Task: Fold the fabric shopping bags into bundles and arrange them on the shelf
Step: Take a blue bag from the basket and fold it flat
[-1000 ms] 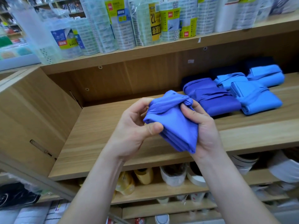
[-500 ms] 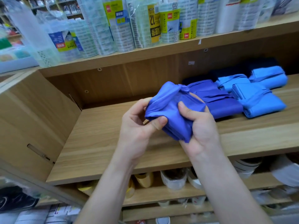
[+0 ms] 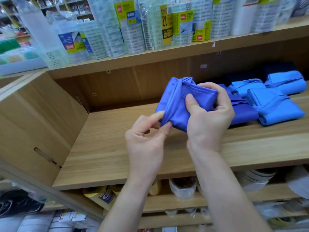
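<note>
Holding one bag: left hand, right hand (three light-blue bundles).

held bundle violet-blue, shelf light woodgrain, stacked bundles sky blue, one violet bundle, yellow-labelled packs above.

Retail shop, stationery or general goods judging by the stock. Open wooden shelving is set in tiers. The upper shelf is packed edge to edge with shrink-wrapped tape multipacks, each marked with a printed brand label. Folded blue bundles are laid in rows on the middle shelf. Tape rolls are stocked on the tier below. Further stocked racks are seen at upper left, blurred. Wrapped packages are stacked at bottom left.
</note>
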